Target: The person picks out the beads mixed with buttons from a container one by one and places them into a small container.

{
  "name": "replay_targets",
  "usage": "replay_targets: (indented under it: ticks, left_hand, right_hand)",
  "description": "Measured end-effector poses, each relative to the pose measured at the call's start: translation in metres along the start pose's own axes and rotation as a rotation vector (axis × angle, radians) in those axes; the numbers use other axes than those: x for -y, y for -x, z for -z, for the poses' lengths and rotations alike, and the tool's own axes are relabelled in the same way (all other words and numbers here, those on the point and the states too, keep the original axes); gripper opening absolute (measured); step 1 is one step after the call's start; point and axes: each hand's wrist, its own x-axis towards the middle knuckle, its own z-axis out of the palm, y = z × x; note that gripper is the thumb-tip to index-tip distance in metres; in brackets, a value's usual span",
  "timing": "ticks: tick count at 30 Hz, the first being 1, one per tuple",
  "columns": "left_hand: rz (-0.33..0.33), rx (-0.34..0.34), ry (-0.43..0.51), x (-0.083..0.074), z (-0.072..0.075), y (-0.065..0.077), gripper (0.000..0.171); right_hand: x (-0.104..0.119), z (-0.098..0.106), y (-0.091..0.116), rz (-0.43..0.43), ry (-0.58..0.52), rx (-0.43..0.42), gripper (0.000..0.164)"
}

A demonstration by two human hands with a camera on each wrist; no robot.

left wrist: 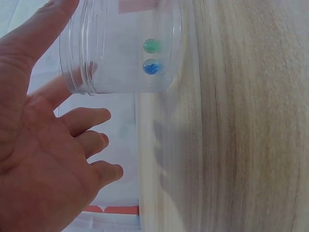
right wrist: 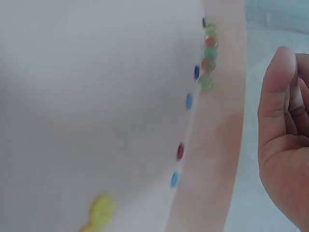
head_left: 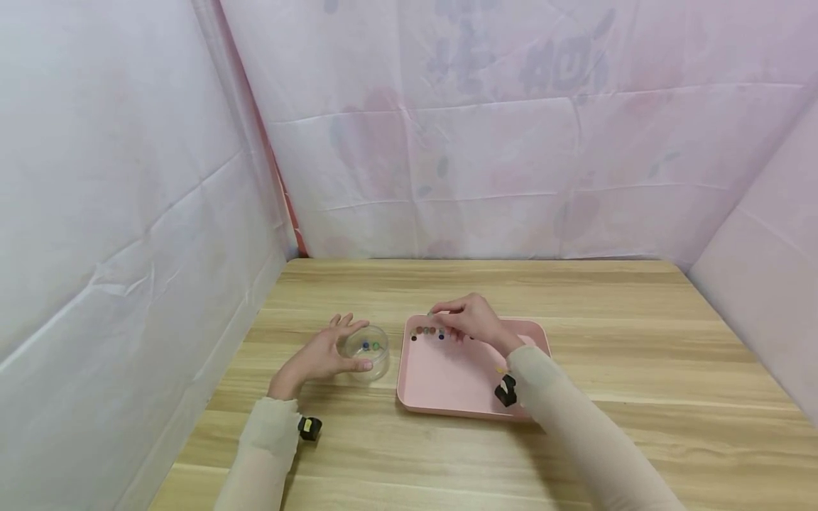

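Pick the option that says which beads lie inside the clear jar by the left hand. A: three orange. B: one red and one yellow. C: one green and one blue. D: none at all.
C: the left wrist view shows a green bead and a blue bead side by side inside the clear jar, with the left hand spread open beside it.

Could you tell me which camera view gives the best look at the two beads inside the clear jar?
The left wrist view: the green bead and blue bead show large through the jar wall. The head view shows them only as tiny dots; the right wrist view misses the jar.
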Motion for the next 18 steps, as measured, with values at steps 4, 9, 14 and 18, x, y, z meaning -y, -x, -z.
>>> replay_targets:
  ticks: [4, 9, 14, 18]
  left_hand:
    - [-0.005, -0.004, 0.004, 0.000, -0.001, 0.000, 0.092]
    - [-0.005, -0.006, 0.011, -0.001, -0.001, 0.000, 0.092]
    - [0.000, -0.006, 0.007, 0.000, -0.001, 0.000, 0.092]
    - [0.005, 0.000, 0.004, 0.000, 0.000, 0.000, 0.092]
  right_hand:
    - [0.011, -0.011, -0.005, 0.019, -0.035, 0.020, 0.023]
    - [0.024, -0.027, -0.010, 0.023, -0.064, 0.055, 0.023]
    - [0.034, -0.041, -0.015, 0.052, -0.086, 0.096, 0.023]
    - [0.041, -0.050, -0.019, 0.076, -0.085, 0.111, 0.022]
